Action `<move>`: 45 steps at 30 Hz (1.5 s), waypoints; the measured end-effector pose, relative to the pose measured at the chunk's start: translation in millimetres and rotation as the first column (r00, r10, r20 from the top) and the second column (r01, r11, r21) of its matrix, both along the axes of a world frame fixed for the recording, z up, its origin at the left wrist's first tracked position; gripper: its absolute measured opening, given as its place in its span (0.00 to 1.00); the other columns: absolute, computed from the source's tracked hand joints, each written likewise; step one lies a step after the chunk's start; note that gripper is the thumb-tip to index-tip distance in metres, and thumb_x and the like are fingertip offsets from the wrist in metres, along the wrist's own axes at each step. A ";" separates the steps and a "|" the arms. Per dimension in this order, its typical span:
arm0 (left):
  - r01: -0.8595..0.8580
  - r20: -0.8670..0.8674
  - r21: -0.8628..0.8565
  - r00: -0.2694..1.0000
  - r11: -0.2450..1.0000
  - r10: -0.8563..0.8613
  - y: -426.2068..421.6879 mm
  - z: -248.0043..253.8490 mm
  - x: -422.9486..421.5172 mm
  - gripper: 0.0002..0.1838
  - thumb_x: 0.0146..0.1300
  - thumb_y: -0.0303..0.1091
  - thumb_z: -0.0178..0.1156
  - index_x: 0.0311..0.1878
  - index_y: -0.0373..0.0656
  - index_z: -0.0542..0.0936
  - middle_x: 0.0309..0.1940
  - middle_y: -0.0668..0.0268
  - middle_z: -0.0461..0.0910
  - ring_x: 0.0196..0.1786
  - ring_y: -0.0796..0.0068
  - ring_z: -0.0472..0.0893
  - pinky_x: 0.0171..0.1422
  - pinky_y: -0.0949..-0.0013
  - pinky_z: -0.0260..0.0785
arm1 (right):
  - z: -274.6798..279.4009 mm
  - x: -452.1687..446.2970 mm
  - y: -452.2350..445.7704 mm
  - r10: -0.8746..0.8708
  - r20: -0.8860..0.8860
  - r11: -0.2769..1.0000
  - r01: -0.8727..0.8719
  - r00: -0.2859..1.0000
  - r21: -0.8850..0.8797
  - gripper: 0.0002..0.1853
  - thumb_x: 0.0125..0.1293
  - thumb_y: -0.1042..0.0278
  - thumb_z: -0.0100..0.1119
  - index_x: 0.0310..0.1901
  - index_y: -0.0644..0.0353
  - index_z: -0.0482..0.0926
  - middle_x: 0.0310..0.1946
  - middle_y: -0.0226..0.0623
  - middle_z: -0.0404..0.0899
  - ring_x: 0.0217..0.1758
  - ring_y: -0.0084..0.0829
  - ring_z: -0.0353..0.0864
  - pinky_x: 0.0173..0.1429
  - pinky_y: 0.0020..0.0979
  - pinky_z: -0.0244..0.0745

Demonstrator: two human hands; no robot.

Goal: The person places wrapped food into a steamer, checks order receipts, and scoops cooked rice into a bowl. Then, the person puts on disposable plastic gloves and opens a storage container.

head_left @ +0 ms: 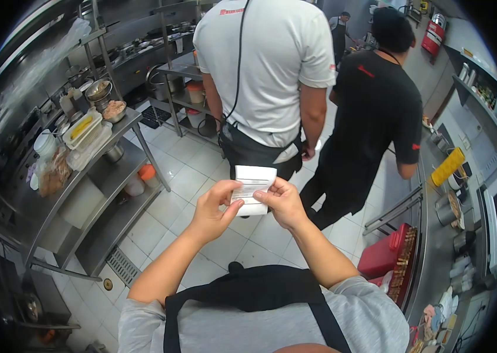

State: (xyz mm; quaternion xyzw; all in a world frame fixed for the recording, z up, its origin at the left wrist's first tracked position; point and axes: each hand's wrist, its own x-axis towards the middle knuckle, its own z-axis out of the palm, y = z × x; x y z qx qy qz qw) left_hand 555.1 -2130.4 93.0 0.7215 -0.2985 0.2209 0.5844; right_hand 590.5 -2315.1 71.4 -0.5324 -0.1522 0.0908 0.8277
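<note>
A white printed paper slip (253, 175), like a receipt, is held up in front of my chest. My left hand (218, 203) pinches its left edge between thumb and fingers. On the other side, my right hand (282, 203) grips the right edge, its thumb lying across the front of the paper. Lines of dark print cross the slip, too small to read. Its top curls slightly.
Ahead stand a person in a white shirt (266, 70) and another in black (375, 112), backs turned. A steel shelf table (125, 126) with bowls and tubs is on the left. To the right are a steel counter (428, 223) and a red bin (385, 250).
</note>
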 end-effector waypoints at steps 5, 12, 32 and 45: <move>-0.275 0.150 0.269 0.959 0.923 0.242 81.7 16.5 88.3 0.11 0.51 0.17 0.58 0.37 0.42 0.81 0.32 0.59 0.78 0.36 0.63 0.80 0.38 0.67 0.72 | -5.7 92.0 54.0 -0.056 0.146 0.992 0.072 0.988 -0.105 0.08 0.57 0.79 0.62 0.39 0.66 0.76 0.34 0.38 0.81 0.34 0.24 0.80 0.39 0.25 0.77; -0.854 0.366 0.022 0.490 0.519 0.791 364.4 109.6 163.3 0.15 0.50 0.17 0.56 0.39 0.45 0.83 0.37 0.63 0.81 0.44 0.67 0.80 0.49 0.70 0.71 | -1.9 195.8 115.5 -0.041 0.254 0.964 0.105 0.966 -0.244 0.07 0.58 0.80 0.60 0.38 0.65 0.76 0.29 0.33 0.78 0.30 0.20 0.77 0.37 0.21 0.75; -0.925 0.005 -0.256 0.289 0.280 0.957 900.4 167.5 106.9 0.09 0.52 0.16 0.55 0.31 0.42 0.79 0.30 0.69 0.79 0.35 0.81 0.75 0.44 0.77 0.68 | -69.3 258.5 354.1 0.345 0.265 0.585 0.015 0.900 -0.811 0.03 0.51 0.79 0.61 0.30 0.66 0.79 0.26 0.35 0.77 0.30 0.24 0.76 0.35 0.24 0.70; -0.603 -0.179 -0.235 0.797 0.762 0.576 687.4 93.9 176.1 0.21 0.59 0.29 0.60 0.56 0.40 0.69 0.47 0.64 0.76 0.47 0.77 0.75 0.51 0.70 0.70 | 51.4 230.0 658.5 0.206 0.324 0.972 -0.232 0.923 0.045 0.14 0.63 0.75 0.55 0.50 0.70 0.72 0.47 0.40 0.77 0.51 0.27 0.76 0.57 0.28 0.70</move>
